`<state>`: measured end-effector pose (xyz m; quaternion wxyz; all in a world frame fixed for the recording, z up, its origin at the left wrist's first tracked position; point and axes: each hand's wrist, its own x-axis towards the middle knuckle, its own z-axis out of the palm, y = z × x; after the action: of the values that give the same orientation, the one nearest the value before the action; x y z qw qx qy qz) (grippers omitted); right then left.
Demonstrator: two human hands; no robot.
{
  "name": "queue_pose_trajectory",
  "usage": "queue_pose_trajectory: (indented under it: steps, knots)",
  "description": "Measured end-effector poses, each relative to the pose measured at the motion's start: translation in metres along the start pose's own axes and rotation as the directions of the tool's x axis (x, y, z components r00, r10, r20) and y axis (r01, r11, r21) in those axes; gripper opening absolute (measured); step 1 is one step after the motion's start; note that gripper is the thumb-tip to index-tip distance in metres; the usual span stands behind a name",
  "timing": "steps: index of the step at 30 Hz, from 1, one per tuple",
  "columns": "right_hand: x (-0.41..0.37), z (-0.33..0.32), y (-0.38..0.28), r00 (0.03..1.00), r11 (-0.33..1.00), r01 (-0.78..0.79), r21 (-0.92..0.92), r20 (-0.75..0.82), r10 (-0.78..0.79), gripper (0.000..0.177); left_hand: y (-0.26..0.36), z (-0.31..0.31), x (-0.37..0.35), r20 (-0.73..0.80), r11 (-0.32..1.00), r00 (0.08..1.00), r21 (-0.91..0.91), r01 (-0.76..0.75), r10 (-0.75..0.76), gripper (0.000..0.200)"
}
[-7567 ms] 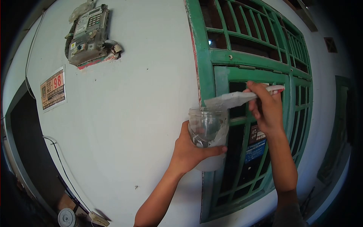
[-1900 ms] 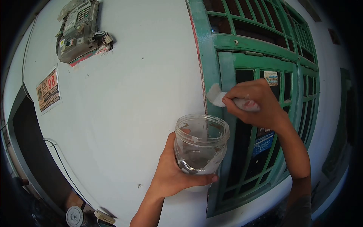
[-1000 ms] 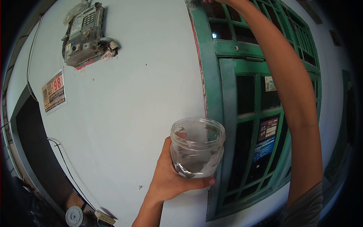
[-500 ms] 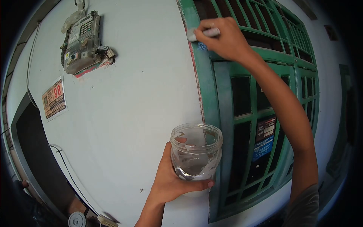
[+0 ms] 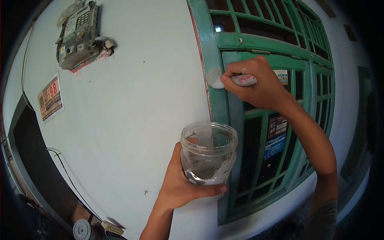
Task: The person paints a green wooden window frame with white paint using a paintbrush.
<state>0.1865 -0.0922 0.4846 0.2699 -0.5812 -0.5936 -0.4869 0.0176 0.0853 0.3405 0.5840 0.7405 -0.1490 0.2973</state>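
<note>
My right hand (image 5: 256,82) grips a paintbrush (image 5: 243,80) by its pale, stained handle. The white-coated bristle end touches the green door frame (image 5: 219,104) near its left edge, beside the white wall. Lower down, my left hand (image 5: 180,186) is wrapped round a clear jar (image 5: 209,156), held upright with its mouth open. White paint streaks the jar's inside, and some pale liquid lies low in it. Part of the left fingers shows through the glass.
An electricity meter (image 5: 80,38) hangs on the white wall (image 5: 132,108), above a paper notice (image 5: 51,98). A dark doorway (image 5: 38,152) is at the left. Green door panels with bars (image 5: 260,116) fill the right side. A round lid-like object (image 5: 82,230) sits at the bottom left.
My right hand and the brush have moved down along the green frame. My left hand still holds the jar in nearly the same place. The view has shifted slightly.
</note>
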Motion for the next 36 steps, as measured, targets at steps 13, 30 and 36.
queue_pose_trajectory:
  steps: [13,30,36]
  knots:
    - [-0.044,0.01,-0.017,0.992,0.993,-0.098,0.073,0.088,0.091,0.015,-0.006,-0.014,-0.033,-0.098,0.999,0.995,-0.039,0.021,-0.025,0.115]
    - [-0.003,-0.001,0.004,0.902,0.863,-0.426,0.273,0.195,0.384,0.025,-0.019,-0.034,-0.08,-0.305,0.993,0.947,0.029,0.114,-0.1,0.132]
    - [0.078,-0.025,0.026,0.958,0.947,-0.283,0.153,-0.003,0.287,0.026,-0.026,-0.035,-0.079,-0.335,0.99,0.932,-0.023,0.137,-0.137,0.131]
